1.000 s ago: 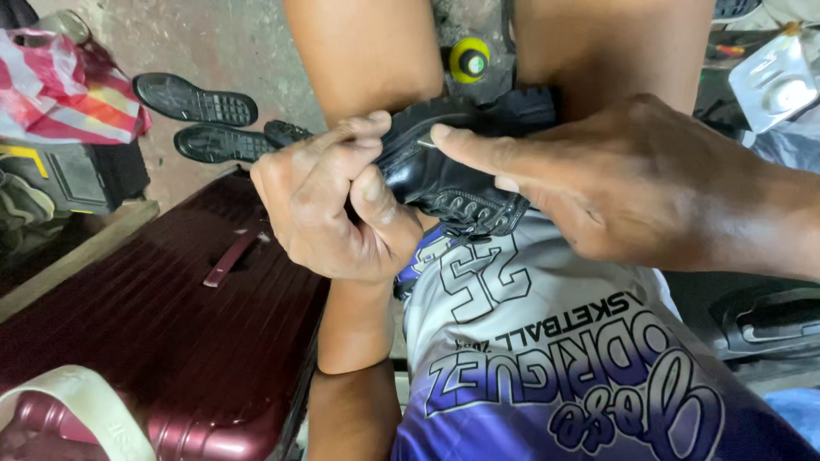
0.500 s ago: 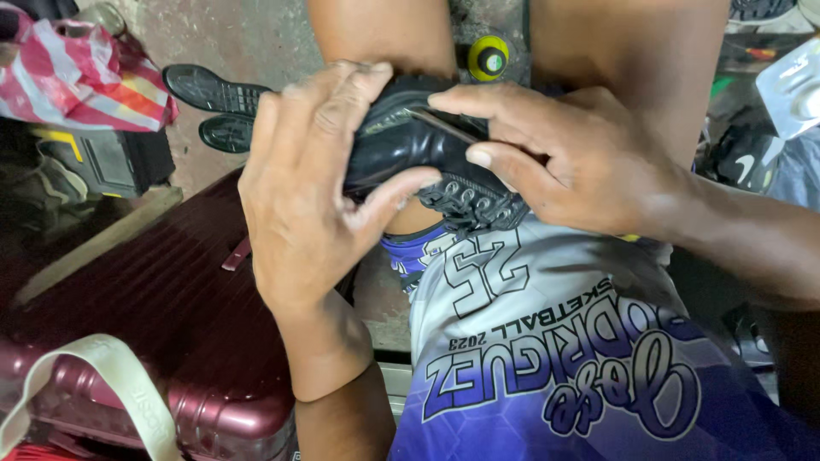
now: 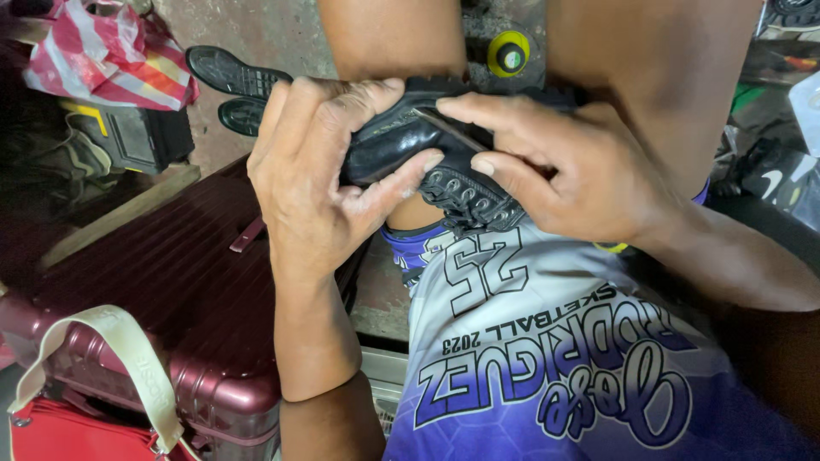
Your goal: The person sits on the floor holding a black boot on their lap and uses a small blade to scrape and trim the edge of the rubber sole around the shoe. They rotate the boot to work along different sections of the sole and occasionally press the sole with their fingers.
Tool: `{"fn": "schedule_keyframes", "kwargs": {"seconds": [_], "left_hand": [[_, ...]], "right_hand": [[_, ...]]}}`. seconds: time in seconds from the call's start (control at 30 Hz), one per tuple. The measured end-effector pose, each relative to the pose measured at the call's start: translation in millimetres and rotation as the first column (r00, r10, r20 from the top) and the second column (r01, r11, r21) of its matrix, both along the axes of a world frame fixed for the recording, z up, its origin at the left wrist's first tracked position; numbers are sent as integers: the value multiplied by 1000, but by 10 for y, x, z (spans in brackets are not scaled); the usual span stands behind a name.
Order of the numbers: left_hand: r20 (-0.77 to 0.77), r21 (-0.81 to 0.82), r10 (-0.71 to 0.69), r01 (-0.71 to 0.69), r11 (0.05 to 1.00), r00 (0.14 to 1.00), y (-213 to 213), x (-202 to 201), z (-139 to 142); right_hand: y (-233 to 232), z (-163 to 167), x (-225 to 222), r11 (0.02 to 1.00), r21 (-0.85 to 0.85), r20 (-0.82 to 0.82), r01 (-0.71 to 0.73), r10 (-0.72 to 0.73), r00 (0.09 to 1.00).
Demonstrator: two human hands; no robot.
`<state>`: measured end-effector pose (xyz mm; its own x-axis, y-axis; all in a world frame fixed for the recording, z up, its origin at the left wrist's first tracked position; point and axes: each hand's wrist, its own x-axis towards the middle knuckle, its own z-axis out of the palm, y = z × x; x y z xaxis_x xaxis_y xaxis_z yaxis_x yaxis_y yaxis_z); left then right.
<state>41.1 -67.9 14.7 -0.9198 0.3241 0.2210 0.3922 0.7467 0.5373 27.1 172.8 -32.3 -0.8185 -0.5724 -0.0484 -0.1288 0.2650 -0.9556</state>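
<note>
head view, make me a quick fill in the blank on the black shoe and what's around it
1. Both hands grip a black ____ on the person's lap.
2. The left hand wraps the shoe from the side where a ____ coloured suitcase stands.
3. The right hand has its fingertips on the shoe's ____ side.
4. Past the knees sits a small round thing coloured ____ with a dark middle.

Missing words: shoe; maroon; top; yellow

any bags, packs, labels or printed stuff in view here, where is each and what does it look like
Plastic bag: top left on the floor, crumpled, red and white stripes with some orange.
Clear pack: right edge, pale and see-through, mostly cut off.
Round yellow disc: top centre between the knees, dark middle.
Printed jersey: on the person's lap, white fading to purple, dark lettering.
No screens or signs show.
</note>
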Motion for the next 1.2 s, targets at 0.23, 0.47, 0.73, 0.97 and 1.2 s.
{"fn": "schedule_keyframes", "kwargs": {"seconds": [0.23, 0.47, 0.73, 0.97, 1.2], "left_hand": [[-27, 7, -20, 20, 1000, 999, 32, -23, -2], [-32, 22, -2, 3, 1000, 1000, 12, -41, -4], [-74, 23, -29, 30, 999, 997, -44, 92, -111], [-216, 335, 70, 7, 942, 974, -109, 183, -464], [-160, 558, 358, -215, 802, 920, 141, 278, -602]], "right_hand": [[236, -239, 20, 956, 294, -629, -26, 214, 747], [503, 252, -119, 910, 135, 208, -393, 361, 909], [36, -190, -275, 996, -38, -237, -86, 75, 969], [-223, -98, -360, 984, -8, -341, -178, 165, 925], [-299, 32, -324, 994, -9, -447, -113, 97, 889]]}}
